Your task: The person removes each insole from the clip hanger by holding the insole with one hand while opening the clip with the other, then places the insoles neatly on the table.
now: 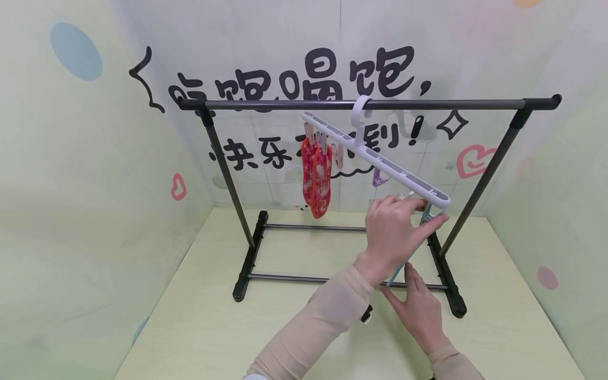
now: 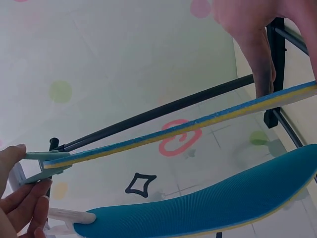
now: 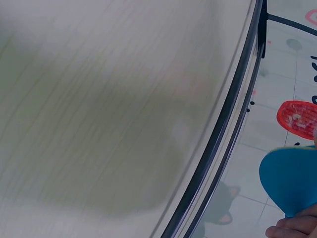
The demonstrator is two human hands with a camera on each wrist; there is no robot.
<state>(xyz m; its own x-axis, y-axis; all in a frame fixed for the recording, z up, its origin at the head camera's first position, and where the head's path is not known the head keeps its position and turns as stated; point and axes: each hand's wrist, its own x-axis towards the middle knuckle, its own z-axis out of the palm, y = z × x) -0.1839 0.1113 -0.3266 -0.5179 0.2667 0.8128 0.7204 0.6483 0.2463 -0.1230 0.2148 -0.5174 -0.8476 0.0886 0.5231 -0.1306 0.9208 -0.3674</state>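
My left hand (image 1: 391,232) is at the lower end of a pale purple hanger (image 1: 404,175), pinching a light green clip (image 2: 34,166). That clip sits around the end of a blue insole with a yellow layer (image 2: 173,126). Below, my right hand (image 1: 420,314) holds this insole's other end between thumb and fingers. Beside it a second blue insole (image 2: 198,198) hangs from a white clip (image 2: 74,216). Two red patterned insoles (image 1: 321,182) hang from clips near the hanger's upper end. In the head view, my left hand hides most of the blue insoles.
The hanger's hook (image 1: 359,113) goes over the top bar (image 1: 285,105) of a black rack standing on a pale table (image 1: 199,327). A pink clip (image 1: 338,155) and a purple clip (image 1: 378,178) hang from the hanger. Walls with printed drawings surround the table.
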